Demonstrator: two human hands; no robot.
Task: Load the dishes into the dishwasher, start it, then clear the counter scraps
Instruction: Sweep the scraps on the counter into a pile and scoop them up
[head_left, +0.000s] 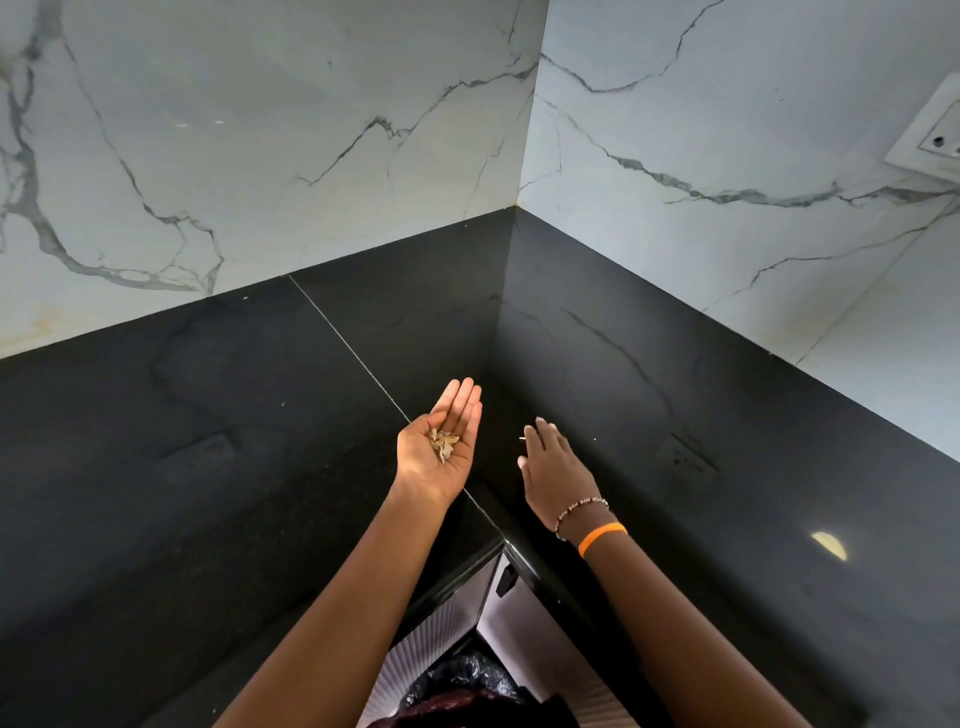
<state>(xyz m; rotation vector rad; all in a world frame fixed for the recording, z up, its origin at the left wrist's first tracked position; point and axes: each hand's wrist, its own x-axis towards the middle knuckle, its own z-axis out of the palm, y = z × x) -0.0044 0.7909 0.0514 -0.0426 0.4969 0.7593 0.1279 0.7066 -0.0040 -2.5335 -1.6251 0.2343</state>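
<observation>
A black polished counter (218, 467) fills an inside corner, backed on both sides by white marble-veined wall panels (260, 130); a thin seam (353, 353) runs diagonally across the stone toward you. At the upper right edge a white wall socket (930, 140) sits on the right-hand panel, and its faint reflection shows in the counter below.

Your left hand (441, 447) is held palm up above the counter near the seam, fingers straight and together, slightly cupped. A small heap of pale tan scraps (443, 442) lies in the hollow of that palm, carried rather than gripped.

Your right hand (553, 473) is palm down just to the right, fingers extended and loosely spread, low over the counter; whether the fingertips touch the stone cannot be told. It holds nothing. A tiny pale fragment (521, 438) lies on the counter just beside its fingertips, and another speck (595, 439) lies farther right.

On your right wrist sit a beaded bracelet (579, 512) and, behind it, an orange band (601, 538). Below the counter edge, between your forearms, a ribbed cabinet front (441, 623) and a dark plastic bag (467, 675) show.
</observation>
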